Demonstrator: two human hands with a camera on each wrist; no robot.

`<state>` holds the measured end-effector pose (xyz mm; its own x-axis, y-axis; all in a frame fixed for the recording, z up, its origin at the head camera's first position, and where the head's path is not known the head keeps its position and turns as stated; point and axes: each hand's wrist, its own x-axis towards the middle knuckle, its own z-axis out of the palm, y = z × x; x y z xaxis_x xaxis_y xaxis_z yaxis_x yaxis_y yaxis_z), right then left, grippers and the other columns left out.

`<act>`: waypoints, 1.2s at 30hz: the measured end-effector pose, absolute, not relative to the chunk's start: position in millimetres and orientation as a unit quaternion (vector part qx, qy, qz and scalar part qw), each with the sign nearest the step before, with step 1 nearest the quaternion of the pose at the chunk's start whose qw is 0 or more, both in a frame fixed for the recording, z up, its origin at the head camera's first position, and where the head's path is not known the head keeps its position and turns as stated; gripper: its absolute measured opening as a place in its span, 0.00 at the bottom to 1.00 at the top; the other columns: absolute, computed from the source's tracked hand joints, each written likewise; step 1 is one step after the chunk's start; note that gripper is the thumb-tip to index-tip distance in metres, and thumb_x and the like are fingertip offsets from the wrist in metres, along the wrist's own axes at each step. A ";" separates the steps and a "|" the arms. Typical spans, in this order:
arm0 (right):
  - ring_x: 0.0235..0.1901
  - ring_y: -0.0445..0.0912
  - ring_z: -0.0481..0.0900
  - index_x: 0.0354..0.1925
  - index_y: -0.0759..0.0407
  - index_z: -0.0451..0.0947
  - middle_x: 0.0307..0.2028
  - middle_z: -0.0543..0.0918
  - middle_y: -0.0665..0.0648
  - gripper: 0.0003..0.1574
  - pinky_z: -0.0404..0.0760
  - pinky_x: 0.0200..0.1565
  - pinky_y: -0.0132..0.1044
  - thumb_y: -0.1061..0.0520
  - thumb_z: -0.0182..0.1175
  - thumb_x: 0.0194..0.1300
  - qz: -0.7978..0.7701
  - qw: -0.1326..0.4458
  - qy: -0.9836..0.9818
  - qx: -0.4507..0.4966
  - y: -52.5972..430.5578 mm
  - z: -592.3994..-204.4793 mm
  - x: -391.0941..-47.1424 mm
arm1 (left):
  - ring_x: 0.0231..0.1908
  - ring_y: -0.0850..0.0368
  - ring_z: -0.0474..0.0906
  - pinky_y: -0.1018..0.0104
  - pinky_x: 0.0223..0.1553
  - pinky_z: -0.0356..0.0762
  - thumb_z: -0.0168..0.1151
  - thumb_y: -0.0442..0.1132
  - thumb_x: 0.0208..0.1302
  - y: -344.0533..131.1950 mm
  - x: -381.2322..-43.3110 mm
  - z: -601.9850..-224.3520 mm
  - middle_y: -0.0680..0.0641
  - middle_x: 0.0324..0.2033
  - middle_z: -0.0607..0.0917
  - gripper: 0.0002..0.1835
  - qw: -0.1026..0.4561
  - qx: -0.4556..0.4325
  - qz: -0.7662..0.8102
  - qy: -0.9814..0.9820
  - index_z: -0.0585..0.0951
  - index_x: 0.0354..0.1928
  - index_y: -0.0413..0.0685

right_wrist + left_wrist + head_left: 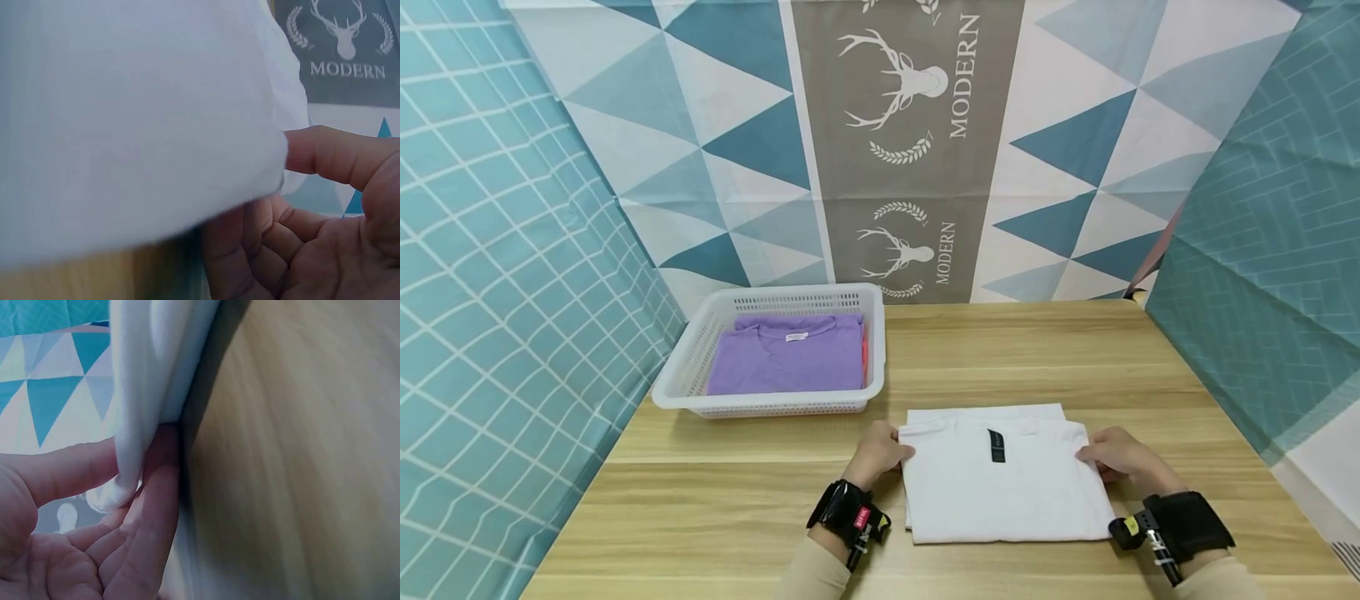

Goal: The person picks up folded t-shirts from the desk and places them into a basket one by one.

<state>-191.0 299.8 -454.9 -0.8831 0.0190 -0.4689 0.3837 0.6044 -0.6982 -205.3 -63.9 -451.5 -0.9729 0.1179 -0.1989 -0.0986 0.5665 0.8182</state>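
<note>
A folded white T-shirt (1000,492) with a black neck label lies on the wooden table in front of me. My left hand (878,452) pinches its left edge near the far corner. In the left wrist view, the thumb (75,472) is on top of the white folds and the fingers (156,506) are tucked beneath them. On the opposite side my right hand (1123,457) pinches the shirt's right edge. The right wrist view has the thumb (331,153) over the cloth and the curled fingers (250,250) under it, partly hidden by the fabric.
A white perforated plastic basket (880,342) stands at the back left of the table (737,500). In it lies a folded purple shirt (790,358), with a strip of red cloth (865,354) at its right side. Patterned sheets (910,167) hang behind and along both sides.
</note>
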 end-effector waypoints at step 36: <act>0.23 0.42 0.78 0.42 0.72 0.77 0.24 0.82 0.53 0.19 0.77 0.27 0.34 0.58 0.64 0.59 -0.512 0.200 0.828 0.106 195.8 -463.4 -171.9 | 0.34 0.53 0.72 0.66 0.33 0.72 0.64 0.35 0.56 -149.6 -169.9 -434.4 0.41 0.35 0.79 0.17 0.132 -0.037 0.441 0.887 0.77 0.44 0.29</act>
